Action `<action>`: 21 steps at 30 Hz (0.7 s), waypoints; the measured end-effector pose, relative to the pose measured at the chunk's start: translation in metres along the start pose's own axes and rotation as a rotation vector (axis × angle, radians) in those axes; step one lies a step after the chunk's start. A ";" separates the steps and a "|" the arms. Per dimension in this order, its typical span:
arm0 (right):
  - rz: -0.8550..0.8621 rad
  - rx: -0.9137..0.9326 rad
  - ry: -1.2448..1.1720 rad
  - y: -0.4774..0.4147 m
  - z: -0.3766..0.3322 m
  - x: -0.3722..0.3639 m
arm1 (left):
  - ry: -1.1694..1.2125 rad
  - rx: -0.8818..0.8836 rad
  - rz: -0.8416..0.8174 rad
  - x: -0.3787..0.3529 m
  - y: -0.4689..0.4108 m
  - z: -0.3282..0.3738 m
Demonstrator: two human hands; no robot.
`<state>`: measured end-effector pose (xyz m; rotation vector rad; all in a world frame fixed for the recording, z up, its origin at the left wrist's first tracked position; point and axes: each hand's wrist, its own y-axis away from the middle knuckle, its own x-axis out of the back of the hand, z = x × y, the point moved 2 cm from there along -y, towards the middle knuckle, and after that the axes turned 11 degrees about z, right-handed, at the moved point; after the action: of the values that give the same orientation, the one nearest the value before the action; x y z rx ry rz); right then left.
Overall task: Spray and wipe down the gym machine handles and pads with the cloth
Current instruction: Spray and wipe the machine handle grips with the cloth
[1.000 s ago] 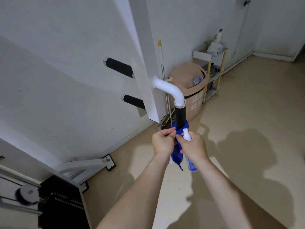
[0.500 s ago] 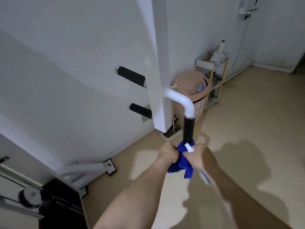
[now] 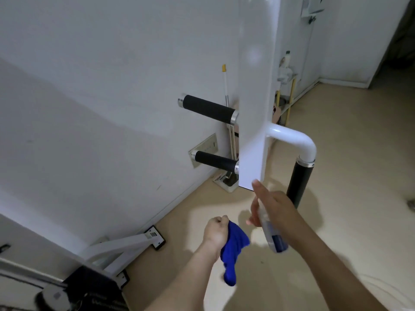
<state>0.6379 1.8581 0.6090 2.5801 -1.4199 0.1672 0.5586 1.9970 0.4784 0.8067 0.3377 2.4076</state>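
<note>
Blue cloth (image 3: 233, 250) hangs bunched in the closed left hand (image 3: 216, 232), clear of all 3 black grips. The right hand (image 3: 272, 208) holds the spray bottle (image 3: 270, 230) just beside the vertical grip (image 3: 299, 184). Likely between grips; next, spray the lower horizontal grip (image 3: 215, 161) at the post's (image 3: 256, 86) left edge.

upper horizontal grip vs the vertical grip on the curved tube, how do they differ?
The upper horizontal grip juts sideways from the white post, toward the wall; the vertical grip hangs downward from a curved white tube on the post's other side. The upper horizontal grip shows whole; the right hand hides part of the vertical grip's lower end. Both are black with metal collars.
</note>
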 end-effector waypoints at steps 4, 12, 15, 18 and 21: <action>0.032 0.052 -0.106 0.003 -0.017 -0.057 | 0.251 -0.001 0.111 0.064 0.004 0.002; 0.133 0.117 -0.062 -0.020 -0.036 -0.103 | 0.655 0.004 0.051 0.147 0.022 0.051; 0.090 0.082 -0.093 -0.030 -0.042 -0.110 | 0.713 -0.010 0.020 0.153 0.024 0.063; 0.033 -0.002 -0.129 -0.041 -0.046 -0.116 | 0.787 0.040 0.021 0.152 0.015 0.071; -0.010 -0.021 -0.169 -0.053 -0.049 -0.121 | 0.802 0.029 0.014 0.148 0.012 0.079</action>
<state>0.6173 1.9963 0.6273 2.6375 -1.4536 -0.0685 0.5054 2.0795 0.6146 -0.1921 0.6656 2.6425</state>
